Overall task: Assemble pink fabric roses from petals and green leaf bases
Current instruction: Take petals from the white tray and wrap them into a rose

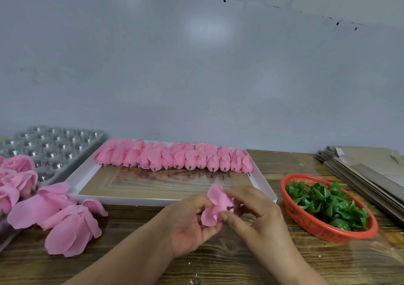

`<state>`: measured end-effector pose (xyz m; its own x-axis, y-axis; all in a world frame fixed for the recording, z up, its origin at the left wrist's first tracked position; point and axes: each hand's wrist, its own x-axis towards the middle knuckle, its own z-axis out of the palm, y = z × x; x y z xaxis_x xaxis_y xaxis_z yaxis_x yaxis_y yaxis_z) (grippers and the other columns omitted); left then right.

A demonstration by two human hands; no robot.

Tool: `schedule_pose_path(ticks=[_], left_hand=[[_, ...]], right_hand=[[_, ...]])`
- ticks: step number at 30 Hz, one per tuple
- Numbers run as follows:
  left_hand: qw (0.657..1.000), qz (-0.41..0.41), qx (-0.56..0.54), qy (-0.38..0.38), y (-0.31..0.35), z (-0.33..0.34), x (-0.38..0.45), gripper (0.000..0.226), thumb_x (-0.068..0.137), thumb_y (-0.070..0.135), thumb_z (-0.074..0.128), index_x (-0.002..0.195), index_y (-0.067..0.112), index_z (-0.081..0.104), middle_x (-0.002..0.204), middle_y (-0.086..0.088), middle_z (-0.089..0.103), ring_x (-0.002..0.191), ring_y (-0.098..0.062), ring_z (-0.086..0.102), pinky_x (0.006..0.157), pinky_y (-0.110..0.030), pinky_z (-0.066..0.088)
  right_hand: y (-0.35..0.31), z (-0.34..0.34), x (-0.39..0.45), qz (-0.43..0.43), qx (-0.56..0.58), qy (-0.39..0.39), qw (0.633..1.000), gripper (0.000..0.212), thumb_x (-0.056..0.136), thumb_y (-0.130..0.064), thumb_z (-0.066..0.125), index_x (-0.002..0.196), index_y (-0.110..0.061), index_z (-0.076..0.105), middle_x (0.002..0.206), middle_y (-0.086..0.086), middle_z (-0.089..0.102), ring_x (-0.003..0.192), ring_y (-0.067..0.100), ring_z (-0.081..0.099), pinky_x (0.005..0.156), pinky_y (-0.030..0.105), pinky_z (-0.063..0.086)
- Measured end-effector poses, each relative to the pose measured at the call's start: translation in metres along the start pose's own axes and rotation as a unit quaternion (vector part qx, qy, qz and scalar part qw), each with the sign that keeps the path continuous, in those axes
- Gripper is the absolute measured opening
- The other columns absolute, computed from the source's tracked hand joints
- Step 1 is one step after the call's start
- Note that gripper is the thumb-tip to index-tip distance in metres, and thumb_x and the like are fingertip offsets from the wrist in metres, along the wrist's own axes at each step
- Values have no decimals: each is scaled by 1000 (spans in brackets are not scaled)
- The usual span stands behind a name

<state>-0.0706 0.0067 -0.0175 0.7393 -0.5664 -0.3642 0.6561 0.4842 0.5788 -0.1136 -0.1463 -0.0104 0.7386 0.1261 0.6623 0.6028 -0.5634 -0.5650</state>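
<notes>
Down front, two bare forearms coming in over the wooden table (218,263). Left hand (189,223) palm-up, fingers curled around a pink petal bud (215,206), cupping it from below and behind. Right hand (253,210) pinching the same bud from the other side, thumb and forefinger closing in at the little dark stem peg (230,207) sticking out of its base. So both gripping one flower, held just above the table, right in front of the white tray (72,180). Along the far edge of that tray, a neat row of pink buds (175,158), pegs pointing toward the camera. Off to the right, a red plastic basket (314,225) full of green leaf bases (328,203), near the right hand but not touching. On the left, loose opened pink blooms (65,221) lying on the table, plus finished roses (19,175) at the edge. Behind those, a silvery blister tray (54,147). Far right, a stack of flat cardboard (367,166).
</notes>
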Motion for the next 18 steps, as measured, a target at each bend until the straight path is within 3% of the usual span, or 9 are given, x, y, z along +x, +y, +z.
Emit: schedule_pose_path(ticks=[5,10,15,18], left_hand=[[999,0,37,-5,1,0,-2,42,58,-14,65,101,-16,67,104,-30,68,76,-34,71,56,-31,57],[997,15,71,8,1,1,-3,32,78,-7,57,109,-10,64,100,-27,69,78,-31,72,59,-34,59],[993,5,115,18,-2,3,-5,28,92,5,46,112,-6,63,100,-22,72,76,-23,72,65,-35,59],[993,4,113,15,-1,5,-6,29,95,6,42,109,-6,64,100,-22,72,79,-24,73,65,-35,59]], right_hand=[[-2,-5,0,-79,-86,-38,992,32,77,-22,70,105,-8,69,98,-10,62,88,-2,59,72,21,53],[-2,-8,-1,-82,-113,-40,989,22,76,-20,68,94,-8,72,97,-11,60,80,4,63,64,26,55],[-4,-9,1,-68,-106,-40,991,21,75,-18,69,94,-9,73,98,-12,60,90,-1,59,74,12,50],[-4,-10,0,-61,-108,-52,991,23,76,-19,68,96,-9,73,102,-10,60,93,-1,58,76,11,49]])
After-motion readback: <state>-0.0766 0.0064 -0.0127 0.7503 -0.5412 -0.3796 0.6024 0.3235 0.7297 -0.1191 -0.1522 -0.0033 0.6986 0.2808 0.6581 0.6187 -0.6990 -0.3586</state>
